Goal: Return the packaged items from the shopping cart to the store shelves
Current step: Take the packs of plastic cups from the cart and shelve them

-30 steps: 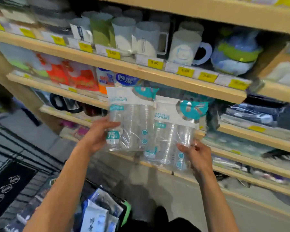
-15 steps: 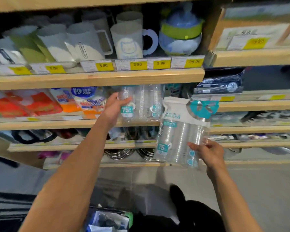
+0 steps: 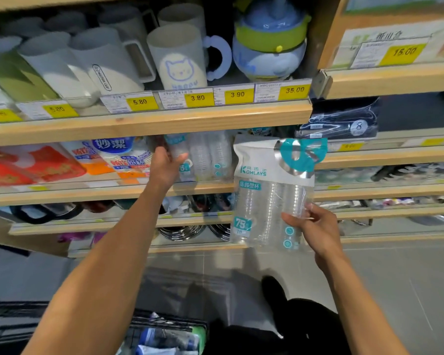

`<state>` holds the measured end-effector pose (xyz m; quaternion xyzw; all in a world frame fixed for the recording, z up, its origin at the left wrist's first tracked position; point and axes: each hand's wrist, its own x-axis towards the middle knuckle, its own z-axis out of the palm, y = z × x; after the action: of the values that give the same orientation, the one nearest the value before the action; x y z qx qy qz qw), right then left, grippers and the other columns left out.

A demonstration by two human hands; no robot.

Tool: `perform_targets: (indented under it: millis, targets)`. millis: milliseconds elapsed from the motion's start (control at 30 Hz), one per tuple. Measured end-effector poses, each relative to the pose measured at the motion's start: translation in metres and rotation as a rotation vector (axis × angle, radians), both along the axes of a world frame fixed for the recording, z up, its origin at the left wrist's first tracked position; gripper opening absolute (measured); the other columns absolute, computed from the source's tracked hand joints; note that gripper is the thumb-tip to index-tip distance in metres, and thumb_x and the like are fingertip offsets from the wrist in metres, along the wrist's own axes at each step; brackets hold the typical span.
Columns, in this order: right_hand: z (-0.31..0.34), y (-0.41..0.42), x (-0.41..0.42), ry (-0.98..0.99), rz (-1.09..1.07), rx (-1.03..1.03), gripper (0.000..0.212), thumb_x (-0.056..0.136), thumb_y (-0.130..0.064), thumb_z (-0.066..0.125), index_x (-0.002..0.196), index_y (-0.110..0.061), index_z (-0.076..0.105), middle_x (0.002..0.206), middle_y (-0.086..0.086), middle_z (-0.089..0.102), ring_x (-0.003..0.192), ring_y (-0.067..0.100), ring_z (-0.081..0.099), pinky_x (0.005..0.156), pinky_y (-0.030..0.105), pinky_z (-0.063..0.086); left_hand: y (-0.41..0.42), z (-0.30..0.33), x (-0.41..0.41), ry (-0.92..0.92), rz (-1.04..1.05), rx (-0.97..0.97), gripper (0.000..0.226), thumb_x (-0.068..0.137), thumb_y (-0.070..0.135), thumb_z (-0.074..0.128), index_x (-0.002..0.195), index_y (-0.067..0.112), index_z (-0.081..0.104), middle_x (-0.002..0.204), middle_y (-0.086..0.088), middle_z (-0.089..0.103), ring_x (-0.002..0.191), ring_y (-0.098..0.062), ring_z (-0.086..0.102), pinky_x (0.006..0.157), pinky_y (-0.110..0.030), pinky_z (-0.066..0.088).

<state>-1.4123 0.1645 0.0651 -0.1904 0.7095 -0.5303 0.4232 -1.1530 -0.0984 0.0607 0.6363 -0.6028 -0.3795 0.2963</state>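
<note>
1. The right hand (image 3: 318, 230) grasps the cup pack (image 3: 269, 201) low on its side, in front of the middle shelf (image 3: 87, 193); it looks light, crinkly, slippery.
2. The left hand (image 3: 166, 166) grips the second cup pack (image 3: 203, 157) on that shelf.

A pack of cups (image 3: 203, 157) stood on the second shelf (image 3: 87, 194), below the mugs (image 3: 176, 56) and price tags (image 3: 198, 98), with paper-cup packs (image 3: 118, 156) to its left. The left hand (image 3: 166, 166) held its left side. The right hand (image 3: 315, 226) held a second pack (image 3: 269, 198) before the shelves, to the right. The cart (image 3: 162, 334) sat below, nearest the person.
</note>
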Motion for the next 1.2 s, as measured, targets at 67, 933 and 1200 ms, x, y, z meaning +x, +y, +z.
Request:
perform_targets:
  millis: [67, 933, 1200]
  targets:
    - [0.002, -0.005, 0.000, 0.024, 0.010, -0.035, 0.030, 0.068, -0.003, 0.085, 0.092, -0.018, 0.075, 0.087, -0.004, 0.079, 0.082, 0.015, 0.075, 0.078, 0.031, 0.058, 0.016, 0.010, -0.008, -0.077, 0.009, -0.082, 0.044, 0.087, 0.035, 0.071, 0.102, -0.002, 0.052, 0.100, -0.017, 0.060, 0.091, -0.030, 0.059, 0.077, -0.044, 0.050]
    - [-0.002, -0.027, 0.001, 0.007, 0.012, -0.093, 0.031, 0.074, -0.004, 0.082, 0.102, -0.013, 0.072, 0.095, -0.004, 0.076, 0.088, 0.011, 0.072, 0.076, 0.024, 0.056, 0.023, -0.007, -0.014, -0.243, 0.033, -0.317, 0.051, 0.092, 0.017, 0.067, 0.127, -0.009, 0.039, 0.123, -0.026, 0.054, 0.116, -0.040, 0.052, 0.093, -0.045, 0.042]
    - [0.013, -0.065, -0.012, 0.056, 0.023, -0.107, 0.034, 0.074, -0.001, 0.081, 0.086, -0.025, 0.061, 0.092, -0.008, 0.068, 0.074, -0.002, 0.068, 0.068, 0.016, 0.055, 0.068, -0.015, -0.035, -0.116, 0.333, -0.455, 0.033, 0.096, 0.010, 0.056, 0.126, 0.008, 0.045, 0.115, -0.010, 0.056, 0.100, -0.025, 0.060, 0.085, -0.040, 0.053]
